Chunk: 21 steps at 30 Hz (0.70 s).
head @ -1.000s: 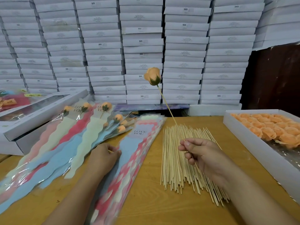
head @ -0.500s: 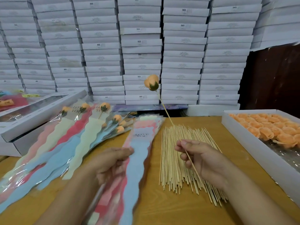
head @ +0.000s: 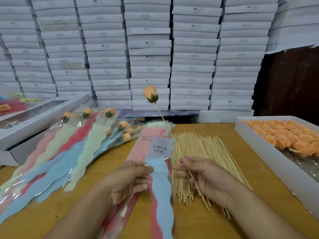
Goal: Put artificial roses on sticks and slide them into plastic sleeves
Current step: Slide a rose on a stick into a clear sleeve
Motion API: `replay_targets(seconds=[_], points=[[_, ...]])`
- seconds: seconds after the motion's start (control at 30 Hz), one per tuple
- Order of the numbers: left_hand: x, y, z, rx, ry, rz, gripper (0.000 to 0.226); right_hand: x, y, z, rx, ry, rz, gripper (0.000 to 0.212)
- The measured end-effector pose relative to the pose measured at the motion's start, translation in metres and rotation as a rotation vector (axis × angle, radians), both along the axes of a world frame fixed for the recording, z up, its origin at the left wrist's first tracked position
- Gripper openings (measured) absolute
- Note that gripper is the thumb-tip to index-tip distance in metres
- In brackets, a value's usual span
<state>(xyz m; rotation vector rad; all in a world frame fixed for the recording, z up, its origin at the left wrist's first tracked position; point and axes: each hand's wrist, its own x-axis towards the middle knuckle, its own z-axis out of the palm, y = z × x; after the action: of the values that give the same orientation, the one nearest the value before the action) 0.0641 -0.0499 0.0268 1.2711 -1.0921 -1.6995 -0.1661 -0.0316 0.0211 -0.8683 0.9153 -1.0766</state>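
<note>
Right hand pinching thin bamboo stick w/ thumb and forefinger, other fingers loosely curled under; stick crossing palm, lower end poking out past heel of hand, upper part rising up-left. Peach artificial rose w/ green base on top of stick, held in air well above wooden table, tilted left, seen against wall of stacked white boxes.

Left hand gripping light-blue wavy plastic sleeve w/ clear "LOVE YOU" top: thumb on top at sleeve's left edge, fingers curled beneath. Sleeve lifted off top of pile of pink/red sleeves, its open clear end pointing away from person, just left of loose bundle of bamboo sticks. Stick's shaft passing behind/beside clear end of sleeve; whether touching, can't tell. Fingertips of both hands near each other, apart, sleeve's right edge between them.

Rel. to stick bundle (centre of table): sleeve pile touching bundle's left side; fan of finished sleeved roses, pastel blue/red/cream, further left; white window-lid boxes at far left; open white tray of peach rose heads well to right. Right hand resting over bundle's near-right part.
</note>
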Motion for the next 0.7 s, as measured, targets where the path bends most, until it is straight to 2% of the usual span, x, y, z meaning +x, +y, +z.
replay_targets(seconds=[0.1, 0.27, 0.37, 0.47, 0.57, 0.7], points=[[0.005, -0.002, 0.003, -0.084, -0.132, 0.057, 0.018, -0.002, -0.001, 0.000, -0.007, -0.004, -0.008, 0.026], [0.027, -0.011, 0.005, -0.314, -0.571, 0.229, 0.031, -0.005, -0.001, 0.002, -0.046, 0.007, -0.014, 0.040], [0.034, -0.014, 0.002, -0.370, -0.675, 0.331, 0.017, -0.006, -0.001, 0.001, -0.052, 0.006, -0.016, 0.040], [0.036, -0.016, -0.003, -0.411, -0.842, 0.322, 0.010, -0.007, -0.001, 0.002, -0.056, -0.003, -0.015, 0.038], [0.036, -0.016, -0.007, -0.446, -0.930, 0.324, 0.015, -0.008, -0.001, 0.003, -0.057, -0.018, -0.027, 0.038], [0.036, -0.014, -0.006, -0.524, -0.931, 0.360, 0.020, -0.010, -0.001, 0.005, -0.059, -0.038, -0.037, 0.037]])
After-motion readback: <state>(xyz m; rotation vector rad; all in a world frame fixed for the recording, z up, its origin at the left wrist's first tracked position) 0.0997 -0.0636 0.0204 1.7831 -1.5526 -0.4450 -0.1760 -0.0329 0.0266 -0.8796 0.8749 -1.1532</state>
